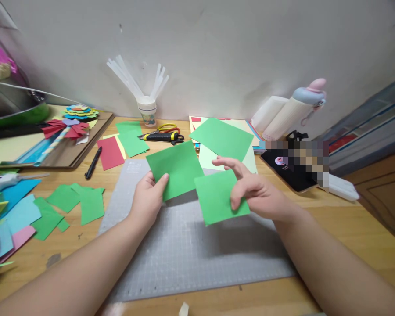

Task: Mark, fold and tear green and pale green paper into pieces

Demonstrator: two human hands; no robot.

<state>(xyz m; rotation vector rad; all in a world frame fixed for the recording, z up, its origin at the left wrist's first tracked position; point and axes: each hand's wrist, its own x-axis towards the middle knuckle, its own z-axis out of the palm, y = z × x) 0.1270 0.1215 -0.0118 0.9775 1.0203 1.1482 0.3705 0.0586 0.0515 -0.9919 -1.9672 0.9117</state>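
My left hand (150,193) pinches the lower left edge of a green paper square (176,171), thumb on top. A second, smaller green paper piece (215,197) is held by my right hand (255,188), its thumb on the paper's right part and its other fingers partly stretched out. Both sheets are raised over a grey cutting mat (184,250) with a grid, and the smaller one casts a shadow there. In this view their near edges almost meet or slightly overlap.
Green paper scraps (92,204) lie left of the mat. Behind it are a black pen (94,163), scissors and yellow-handled tools (161,137), a paper cup (147,109) of straws and stacked paper (224,138). A phone (288,171) and white bottle (289,114) stand right.
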